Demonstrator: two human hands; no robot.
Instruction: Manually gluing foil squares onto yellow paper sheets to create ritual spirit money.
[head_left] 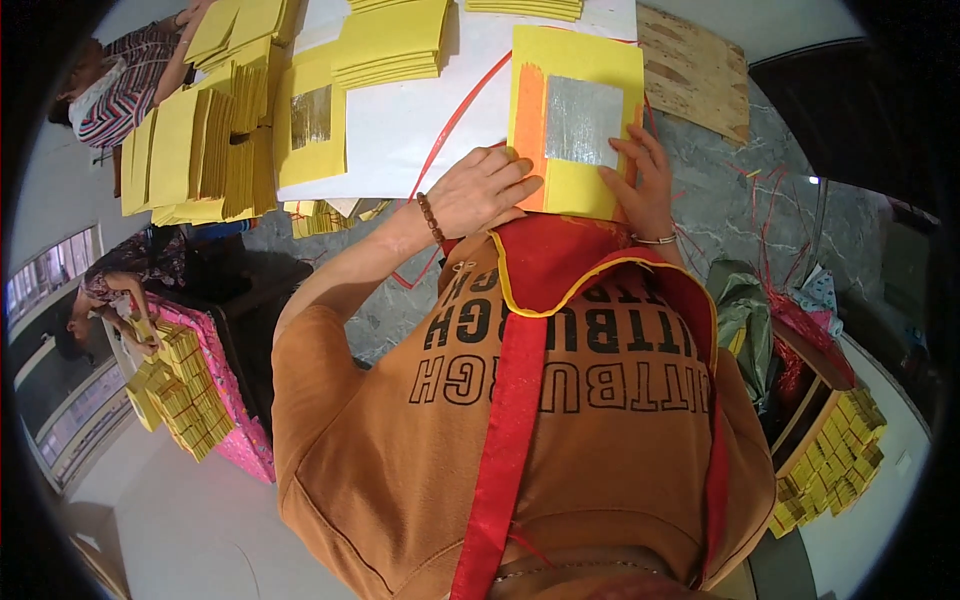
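Where yellow paper stacks [390, 42] crowd it, white tabletop [420, 120] meets grey marble floor [720, 200].

Yellow paper sheet [590, 60]: matt, shiny silver foil square [583, 120] at centre; rough plywood board [695, 70] at 3 o'clock.

Yellow paper sheet [577, 110] with silver foil square [583, 120] and orange stripe [529, 130]
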